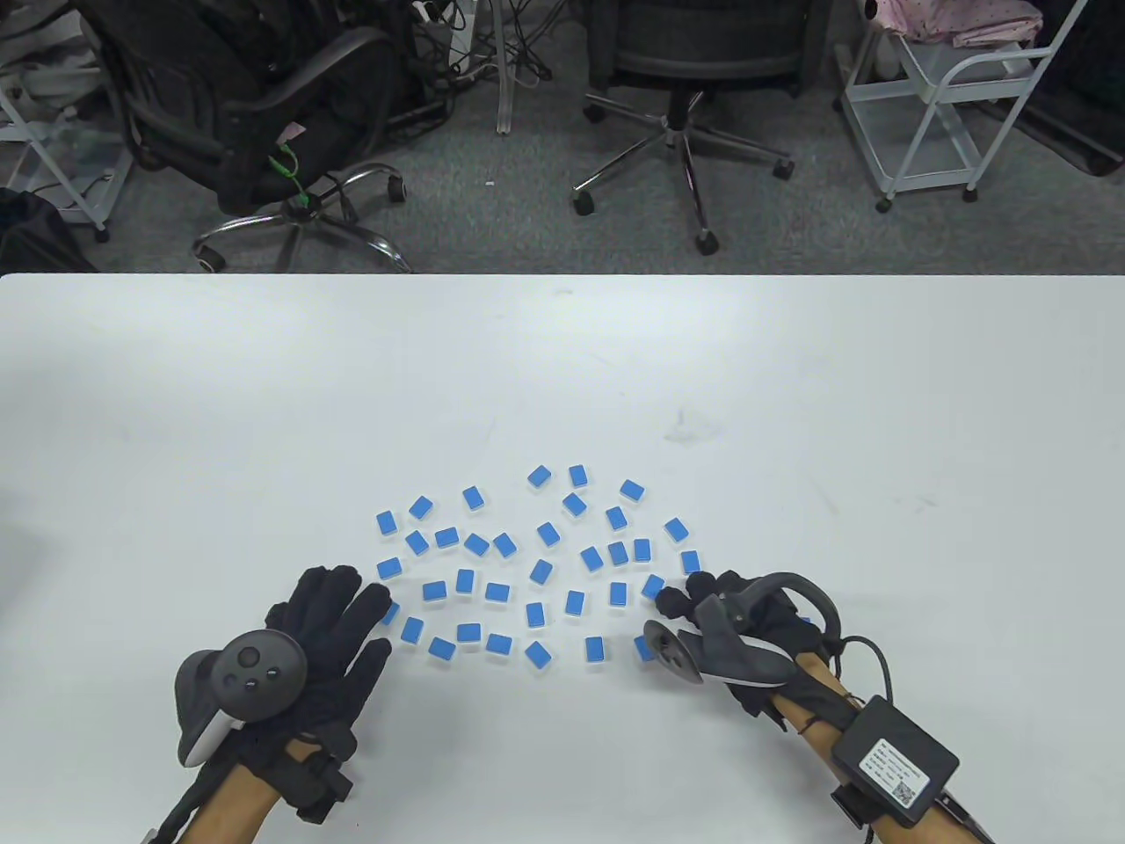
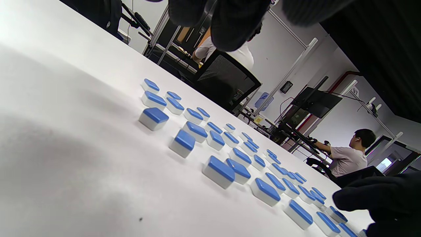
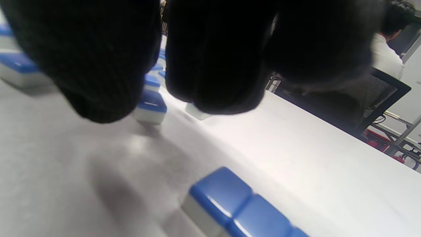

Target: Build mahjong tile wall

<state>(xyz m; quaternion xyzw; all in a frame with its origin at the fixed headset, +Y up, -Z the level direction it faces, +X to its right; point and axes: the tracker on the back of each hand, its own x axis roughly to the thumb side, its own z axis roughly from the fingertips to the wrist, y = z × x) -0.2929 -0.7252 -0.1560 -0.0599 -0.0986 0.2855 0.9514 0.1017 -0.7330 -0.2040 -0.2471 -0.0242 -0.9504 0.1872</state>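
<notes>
Progress check: barely started imo. Mahjong tiles [image 1: 540,571] are lying scattered blue-side up across the near-centre of the white table [image 1: 562,369], mostly singles w/ gaps between them, no stacking in the table view. Only sign of a row: right wrist view is showing a short run of tiles [image 3: 243,210] sitting edge to edge under the palm, at least 2, maybe 3 w/ the frame cutting it off. Can't match that run to anything in the table view since the hand is covering that spot.

Left hand [image 1: 330,633] is lying flat at the left edge of the scatter, fingers straight and spread, gripping nothing; fingertips are reaching a tile on that side but can't tell if touching. Left wrist view is backing that up: tiles spread out ahead, no wall.

Right hand [image 1: 729,615] is sitting at the right edge, fingers curled down toward the table. Fingertips [image 3: 210,65] are blocking most of the right wrist view, so can't tell if it's pinching a tile or just hovering.

Left to do, judging by layout: pretty much everything. Gathering, lining up into rows, then doubling up.
</notes>
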